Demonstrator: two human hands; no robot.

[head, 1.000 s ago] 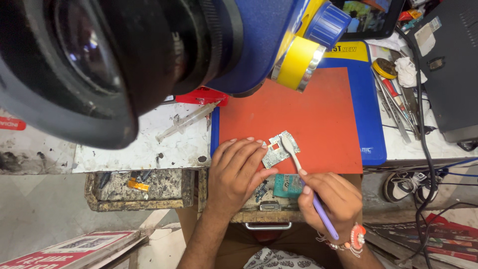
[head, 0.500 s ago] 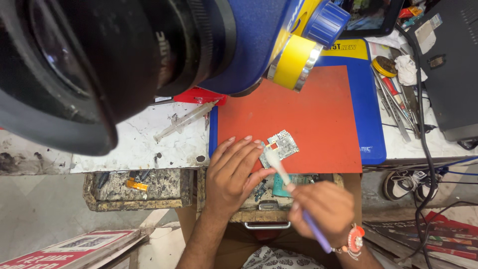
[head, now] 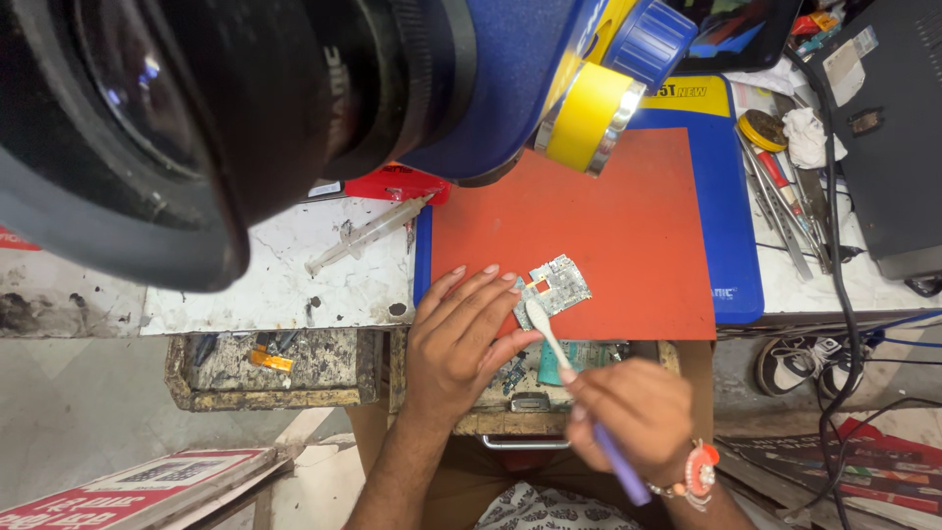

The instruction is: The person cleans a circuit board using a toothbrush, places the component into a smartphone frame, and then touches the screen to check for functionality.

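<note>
A small greenish circuit board (head: 556, 285) lies on the red work mat (head: 608, 226) near its front edge. My left hand (head: 461, 339) rests flat beside it, fingertips pinning its left edge. My right hand (head: 628, 412) grips a toothbrush (head: 559, 355) with a purple handle and white head; the head touches the board's lower left corner. A bracelet sits on my right wrist.
A large microscope head (head: 226, 108) with blue and yellow parts fills the top left. A syringe (head: 368, 233) lies on the stained white bench. Tweezers and screwdrivers (head: 780, 191) lie at right beside a black box (head: 883, 128). An open drawer (head: 510, 388) sits below the mat.
My right hand has slid left and down with the toothbrush, and the brush head now sits at the board's lower left corner. My left hand stays on the board.
</note>
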